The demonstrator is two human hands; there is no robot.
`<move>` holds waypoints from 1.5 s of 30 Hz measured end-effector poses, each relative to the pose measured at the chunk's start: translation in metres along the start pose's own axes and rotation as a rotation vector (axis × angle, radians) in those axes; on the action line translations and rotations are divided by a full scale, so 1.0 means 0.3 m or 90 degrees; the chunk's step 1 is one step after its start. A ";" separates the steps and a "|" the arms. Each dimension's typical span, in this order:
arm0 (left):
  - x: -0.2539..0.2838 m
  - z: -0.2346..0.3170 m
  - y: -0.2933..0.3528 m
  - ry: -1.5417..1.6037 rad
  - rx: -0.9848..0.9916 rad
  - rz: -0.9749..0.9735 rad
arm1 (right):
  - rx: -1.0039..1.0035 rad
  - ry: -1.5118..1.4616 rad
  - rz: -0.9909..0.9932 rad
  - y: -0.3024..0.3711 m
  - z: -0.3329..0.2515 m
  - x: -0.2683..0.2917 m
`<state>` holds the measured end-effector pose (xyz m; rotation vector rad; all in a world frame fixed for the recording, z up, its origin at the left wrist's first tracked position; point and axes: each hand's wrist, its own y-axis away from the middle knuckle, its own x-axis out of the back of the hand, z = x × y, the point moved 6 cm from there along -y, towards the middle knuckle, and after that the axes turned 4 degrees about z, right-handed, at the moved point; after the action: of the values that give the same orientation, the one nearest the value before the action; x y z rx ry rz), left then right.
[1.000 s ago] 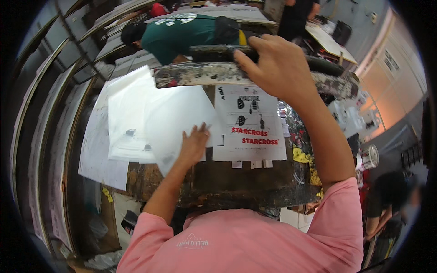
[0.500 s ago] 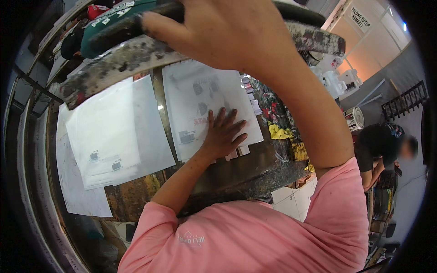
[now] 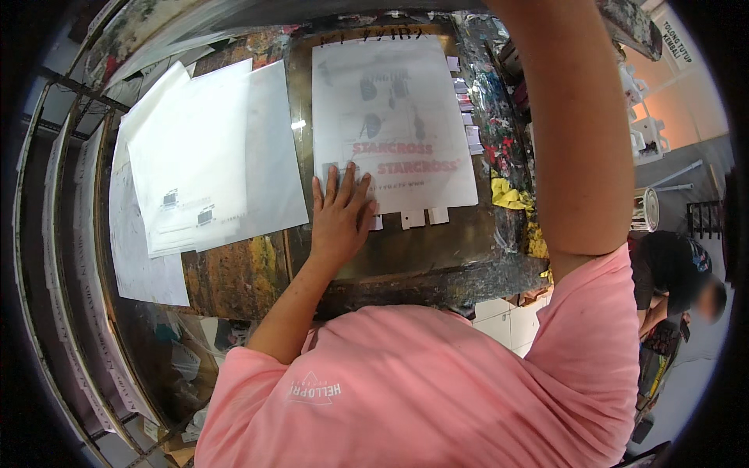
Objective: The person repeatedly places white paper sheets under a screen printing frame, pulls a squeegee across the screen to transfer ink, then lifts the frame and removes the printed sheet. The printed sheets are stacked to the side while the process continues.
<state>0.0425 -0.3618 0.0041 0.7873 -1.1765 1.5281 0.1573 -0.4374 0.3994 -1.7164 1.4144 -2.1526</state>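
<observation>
My left hand [image 3: 339, 224] lies palm down with its fingers spread on the lower left corner of a translucent white sheet [image 3: 413, 101]. Grey and red print shows on the sheet, which rests on a dark board [image 3: 312, 269]. Small white tabs [image 3: 413, 219] stick out beneath its lower and right edges. My right forearm [image 3: 581, 132] reaches up past the top edge of the view, so the right hand and anything in it are hidden. Part of a stained frame [image 3: 136, 39] spans the top left.
Left of the board lies a stack of translucent sheets [image 3: 195, 132]. Yellow cloths [image 3: 511, 195] sit on the paint-spattered right side of the table. A metal rack [image 3: 74, 218] lines the far left. On the right are a can [image 3: 645, 209] and another person [image 3: 672, 269], bent over.
The stained frame has gone up and away, uncovering the sheet's top. My right hand, earlier at that frame, has left the view upward. My left hand has shifted to the sheet's lower left corner.
</observation>
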 end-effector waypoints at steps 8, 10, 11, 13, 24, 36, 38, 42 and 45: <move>0.003 0.016 -0.001 -0.063 0.005 0.008 | -0.091 0.003 -0.143 0.022 -0.006 -0.021; 0.028 0.008 -0.006 -0.072 0.005 0.065 | -0.091 0.023 -0.102 0.026 -0.015 0.002; 0.076 -0.017 -0.029 -0.011 0.037 0.133 | -0.079 0.032 -0.066 0.035 0.004 0.013; 0.213 -0.171 -0.012 0.087 0.158 0.272 | -0.014 0.000 -0.008 0.024 0.009 -0.076; 0.370 -0.218 0.254 0.563 0.402 0.208 | 0.046 -0.102 -0.372 0.726 -0.004 -0.426; 0.251 -0.297 0.323 0.032 0.251 0.117 | -0.017 -0.109 -0.305 0.900 -0.020 -0.681; 0.263 -0.291 0.315 0.032 0.253 0.106 | -0.027 -0.107 -0.280 0.790 0.063 -0.792; 0.263 -0.300 0.322 0.049 0.254 0.103 | -0.017 -0.067 -0.207 0.578 0.254 -1.046; 0.252 -0.307 0.348 0.067 0.258 0.149 | 0.001 -0.045 -0.166 0.389 0.383 -1.218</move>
<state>-0.0713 -0.2518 0.0138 0.8412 -0.9150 2.0161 0.3335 -0.3783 0.0445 -2.0563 1.2320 -2.1856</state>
